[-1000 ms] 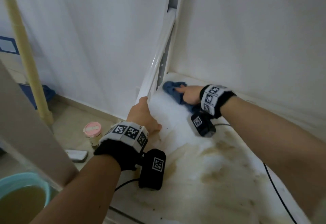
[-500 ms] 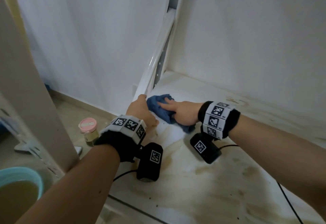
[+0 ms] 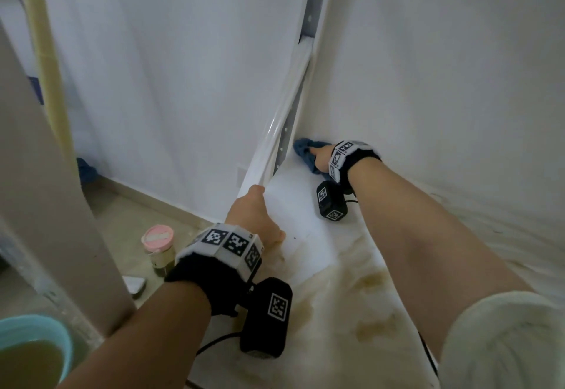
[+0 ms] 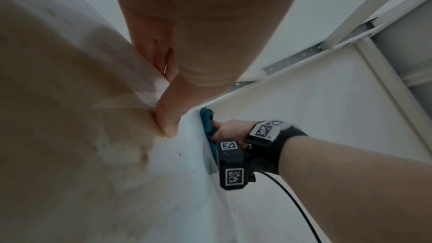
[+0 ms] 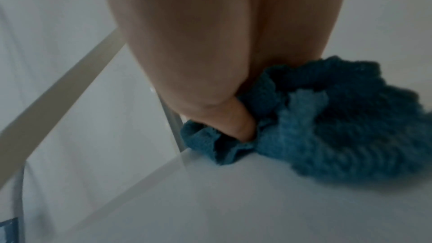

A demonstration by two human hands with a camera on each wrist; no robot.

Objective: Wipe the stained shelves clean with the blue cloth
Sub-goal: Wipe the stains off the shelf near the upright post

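The white shelf (image 3: 308, 205) carries brown stains (image 3: 370, 281) across its near half, while its far left part looks white. In the far left corner, the bunched blue cloth (image 3: 302, 148) lies under my right hand (image 3: 321, 159), which presses it onto the shelf. In the right wrist view the thumb (image 5: 233, 121) is tucked into the blue cloth (image 5: 339, 127). My left hand (image 3: 253, 214) grips the shelf's left edge, its thumb (image 4: 168, 117) on top of the stained surface. The left wrist view shows my right hand (image 4: 231, 130) on the cloth (image 4: 207, 117) by the back wall.
A slotted metal upright (image 3: 290, 119) rises at the shelf's far left corner, with white walls behind it. On the floor to the left stand a pink-lidded jar (image 3: 157, 241), a small metal object (image 3: 134, 284) and a teal bucket of murky water (image 3: 30, 352). A beige post (image 3: 46, 174) stands close by.
My right hand swept the cloth from the far corner toward my left hand and then back into the far corner. My left hand kept its hold on the shelf edge.
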